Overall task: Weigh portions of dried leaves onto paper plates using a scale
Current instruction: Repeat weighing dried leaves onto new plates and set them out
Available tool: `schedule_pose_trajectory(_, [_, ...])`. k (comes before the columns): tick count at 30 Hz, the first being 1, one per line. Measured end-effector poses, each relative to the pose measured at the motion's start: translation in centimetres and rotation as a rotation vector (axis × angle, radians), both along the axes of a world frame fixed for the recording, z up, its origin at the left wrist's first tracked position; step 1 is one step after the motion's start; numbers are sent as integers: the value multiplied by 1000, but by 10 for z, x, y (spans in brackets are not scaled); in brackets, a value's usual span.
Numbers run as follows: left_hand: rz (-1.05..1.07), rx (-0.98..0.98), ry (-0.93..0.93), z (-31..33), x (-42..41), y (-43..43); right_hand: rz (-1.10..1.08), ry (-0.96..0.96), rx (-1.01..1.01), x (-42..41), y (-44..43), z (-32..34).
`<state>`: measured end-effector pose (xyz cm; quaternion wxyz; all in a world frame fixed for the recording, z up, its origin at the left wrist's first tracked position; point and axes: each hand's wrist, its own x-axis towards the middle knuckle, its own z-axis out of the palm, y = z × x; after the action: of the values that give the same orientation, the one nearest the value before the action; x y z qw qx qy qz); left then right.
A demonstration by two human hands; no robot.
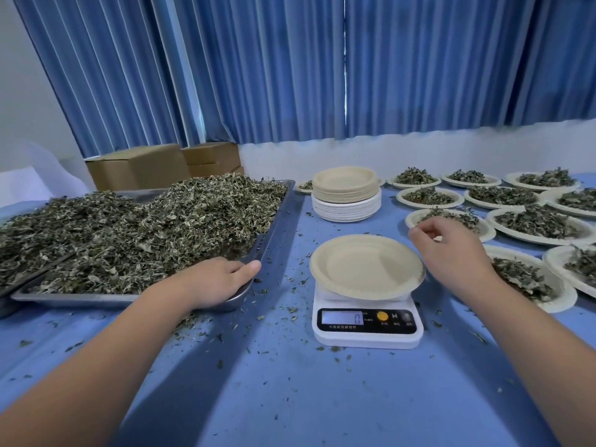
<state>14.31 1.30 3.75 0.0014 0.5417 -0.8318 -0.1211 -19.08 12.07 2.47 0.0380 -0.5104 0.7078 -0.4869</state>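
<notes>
Left hand (pixel 216 280), grip clasping the steel tray's (pixel 80 297) corner, sits nearest the dried leaves (pixel 145 221), left of the scale's (pixel 367 337) empty paper plate (pixel 366 266); right hand (pixel 458 253) hovers slack, empty.

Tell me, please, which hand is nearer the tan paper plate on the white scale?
Right. The right hand hovers beside the tan paper plate's right rim; the left hand holds the steel tray's corner, farther to the plate's left.
</notes>
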Motion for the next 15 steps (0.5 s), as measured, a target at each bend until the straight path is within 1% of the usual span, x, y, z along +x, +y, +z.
schedule_pose_trajectory(3, [5,97,-15,0,7,9,12,-1,5,2,1,0])
schedule_pose_trajectory(7, [-28,36,-67,0,5,19,16,-20,5,3,4,1])
schedule_pose_trajectory(11, [-90,-75,-130,-1,10,22,4,-29,-11,3,6,3])
schedule_pose_trajectory(15, [-96,-118,-6,-3,14,21,5,-31,-20,4,7,4])
